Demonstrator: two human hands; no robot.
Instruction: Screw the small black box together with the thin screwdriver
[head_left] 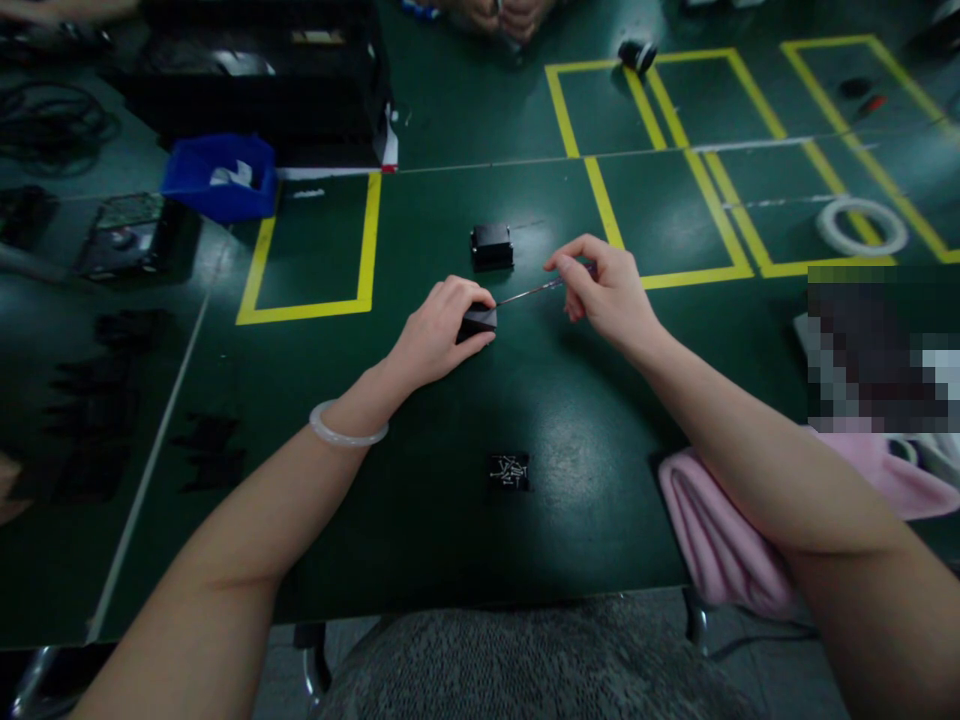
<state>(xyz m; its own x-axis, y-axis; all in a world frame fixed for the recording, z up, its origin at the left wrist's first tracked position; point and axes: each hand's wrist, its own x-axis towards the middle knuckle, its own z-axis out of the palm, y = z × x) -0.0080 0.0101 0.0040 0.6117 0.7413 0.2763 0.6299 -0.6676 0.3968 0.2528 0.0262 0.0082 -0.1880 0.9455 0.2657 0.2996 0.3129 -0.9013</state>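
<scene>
My left hand [444, 328] is closed around a small black box-shaped part [480, 319], pressing it to the table. Between the fingers of my right hand [598, 288] is a thin screwdriver [534, 292], held nearly level. Its metal shaft points left, and the tip meets the right side of the black part. Just beyond stands a second black block-shaped part [492, 246], touched by neither hand. Nearer to me lies a small black tray [523, 487] with several silver screws [508, 469] in it.
A blue bin [219, 178] sits by a large black machine at far left. Yellow tape outlines mark the green table [450, 560]. A white tape roll [862, 227] and pink cloth [724, 530] lie right. Another person's hands [517, 15] show at the top. Dark parts lie left.
</scene>
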